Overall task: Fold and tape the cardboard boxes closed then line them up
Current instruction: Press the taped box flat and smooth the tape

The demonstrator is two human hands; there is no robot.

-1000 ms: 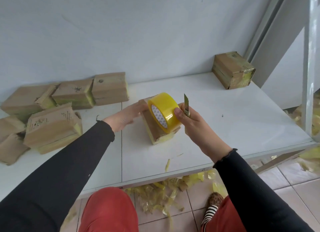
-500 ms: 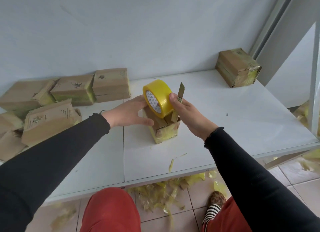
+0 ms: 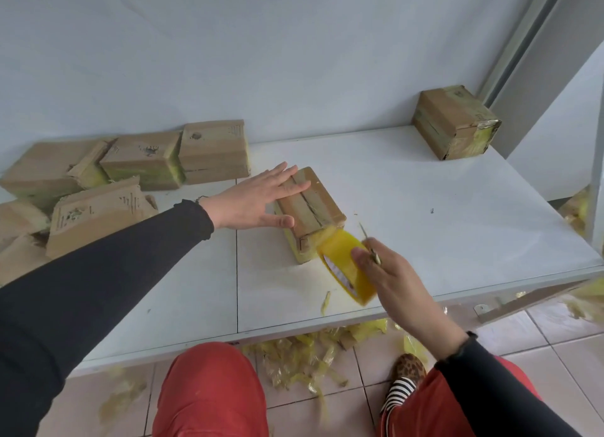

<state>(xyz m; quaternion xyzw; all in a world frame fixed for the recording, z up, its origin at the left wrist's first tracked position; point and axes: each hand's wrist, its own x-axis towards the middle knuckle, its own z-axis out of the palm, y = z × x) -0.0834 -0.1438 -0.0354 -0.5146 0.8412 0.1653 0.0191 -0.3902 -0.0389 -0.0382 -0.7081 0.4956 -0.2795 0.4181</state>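
A small cardboard box (image 3: 315, 209) lies in the middle of the white table (image 3: 425, 227), its folded flaps facing up. My left hand (image 3: 258, 198) lies flat on the box's left side, fingers straight, pressing the flaps down. My right hand (image 3: 392, 280) grips a yellow tape roll (image 3: 343, 266) at the box's near end, with a small cutter blade (image 3: 367, 240) held against it. A strip of tape runs from the roll onto the box's near face.
Several cardboard boxes (image 3: 143, 162) lie piled at the table's left back. One taped box (image 3: 454, 123) stands at the far right corner by the wall. Yellow tape scraps (image 3: 304, 358) litter the tiled floor under the table edge, next to my red-clad knees.
The tape roll came down from above the box to its near end, pulling tape along. My left hand shifted from gripping the box's side to lying flat on top.
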